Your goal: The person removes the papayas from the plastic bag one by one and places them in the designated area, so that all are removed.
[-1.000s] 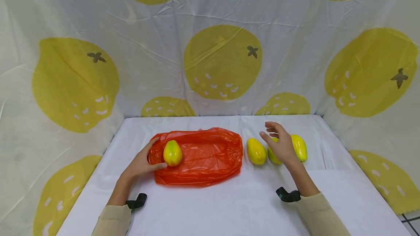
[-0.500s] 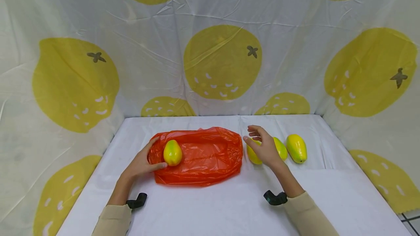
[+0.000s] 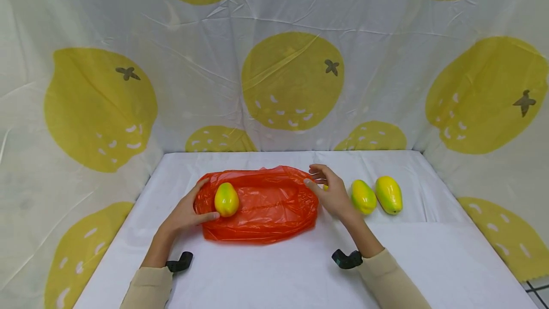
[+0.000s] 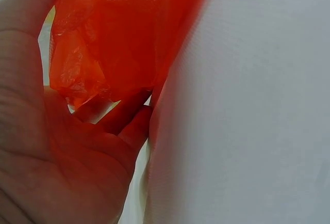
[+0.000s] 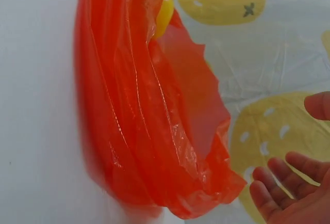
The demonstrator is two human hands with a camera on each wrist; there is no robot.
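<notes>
A red plastic bag [image 3: 274, 209] lies spread on the white table with its mouth facing up. In its left part sits a yellow-green oval fruit [image 3: 226, 200], like a papaya. My left hand [image 3: 185, 212] holds the bag's left end, the thumb at the front near the fruit and the other fingers round the back. In the left wrist view, the fingers curl against the bag's red film [image 4: 129, 38]. My right hand [image 3: 333, 195] hovers at the bag's right edge with spread, relaxed fingers and nothing in them. Behind it, another yellow fruit [image 3: 326, 188] is mostly hidden.
Two more yellow-green fruits stand to the right of my right hand: a nearer fruit [image 3: 363, 197] and an outer fruit [image 3: 389, 195]. White cloth covers the table [image 3: 274, 275]. A lemon-print curtain [image 3: 377, 85] closes off the back and sides.
My right hand has moved left from over the fruits to the bag's right edge, uncovering two of them. My left hand, the bag and the fruit in it have stayed put.
</notes>
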